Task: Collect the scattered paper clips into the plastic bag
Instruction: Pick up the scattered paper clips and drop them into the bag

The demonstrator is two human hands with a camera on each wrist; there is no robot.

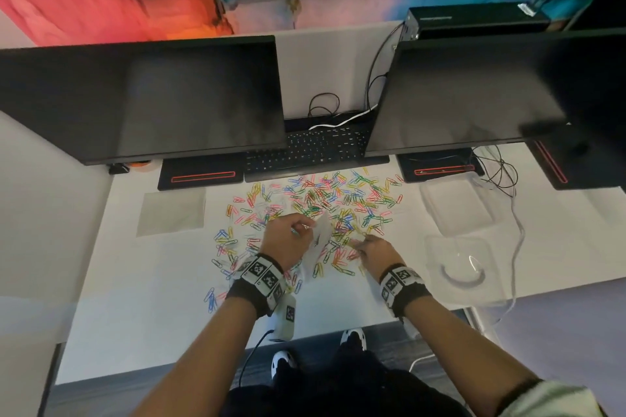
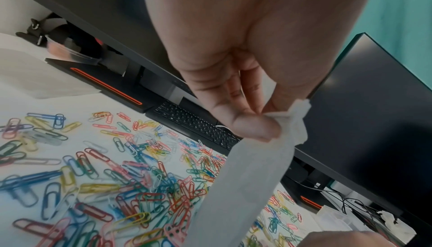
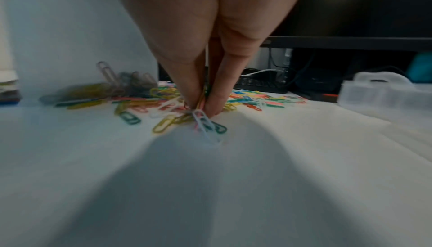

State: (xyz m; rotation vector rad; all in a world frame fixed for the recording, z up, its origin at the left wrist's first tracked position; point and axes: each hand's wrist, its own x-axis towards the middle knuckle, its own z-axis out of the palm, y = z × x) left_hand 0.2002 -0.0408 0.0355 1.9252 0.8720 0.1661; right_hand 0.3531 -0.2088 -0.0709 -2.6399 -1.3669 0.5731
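Several coloured paper clips lie scattered over the white desk in front of the keyboard. My left hand pinches the top edge of a small clear plastic bag, which hangs down toward the desk; in the left wrist view the bag hangs from thumb and fingers. To its right, my right hand is down on the desk, its fingertips pinching a small bunch of paper clips in white, green and yellow.
Two dark monitors stand at the back with a keyboard between them. A clear plastic box and its lid sit at the right, beside loose cables. A flat clear bag lies at the left.
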